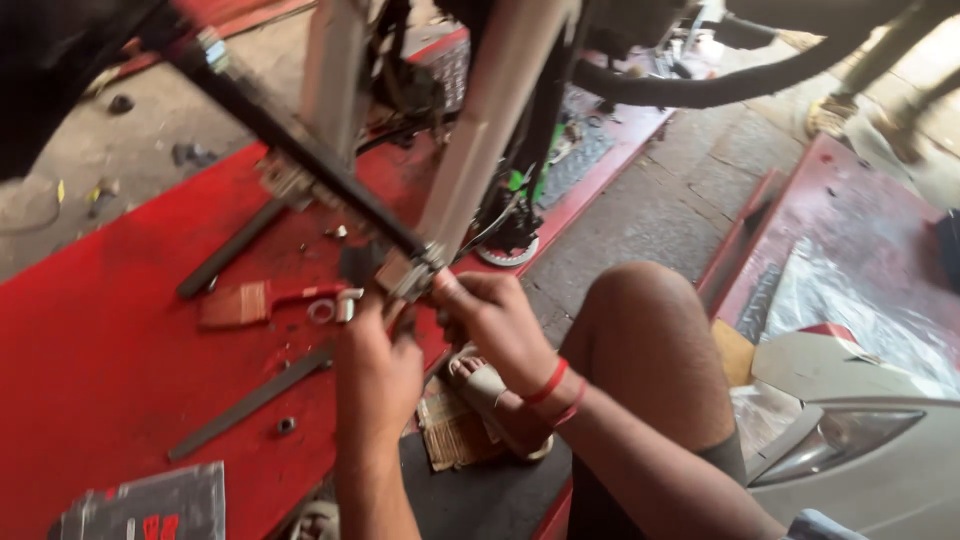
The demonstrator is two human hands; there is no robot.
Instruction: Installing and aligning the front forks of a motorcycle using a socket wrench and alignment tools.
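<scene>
Ramp: we crouch over a red steel ramp (pixel 90 350), its bare surface scattered with loose parts.
Frame: a pale frame tube (pixel 490 130) slants down to a small metal fitting (pixel 412 272).
Right hand (pixel 497 318): our fingers clamp the fitting's side.
Left hand (pixel 377 372): fingers curled shut beneath it.
Brush: a paintbrush (pixel 250 302) lies near washers (pixel 322 312).

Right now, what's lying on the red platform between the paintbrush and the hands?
In the head view, a small metal ring and a short metal sleeve lie on the red platform, between the paintbrush and the hands.
</scene>
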